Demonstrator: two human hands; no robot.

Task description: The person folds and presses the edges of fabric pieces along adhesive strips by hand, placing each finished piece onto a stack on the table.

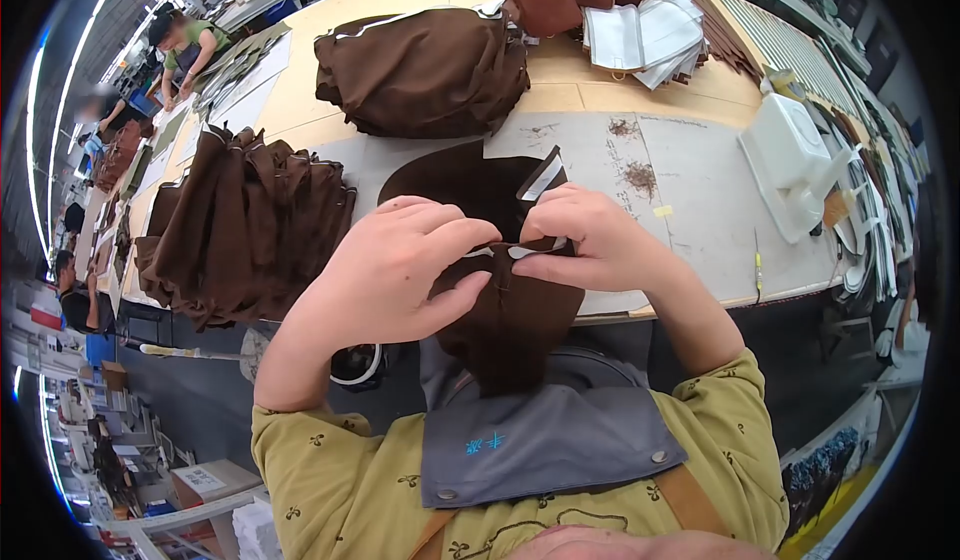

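A dark brown fabric piece (510, 325) hangs over the table's front edge toward my apron, its far part lying on the table. My left hand (395, 265) pinches its upper fold between thumb and fingers. Close beside it, my right hand (595, 240) pinches the same fold, thumb below and curled fingers above. Bits of white strip show along the fold at the fingertips. Beyond my right hand, a flap of the piece with a white strip (543, 175) sticks up. The fingers partly hide the pinched edge.
Brown fabric pieces are heaped at left (245, 225), with a folded brown bundle (425, 70) behind. Farther back lie reddish-brown pieces (545, 2) and white sheets (645, 35). At right are a white plastic container (785, 165) and a thin yellow-handled tool (758, 275). A co-worker (200, 50) stands far left.
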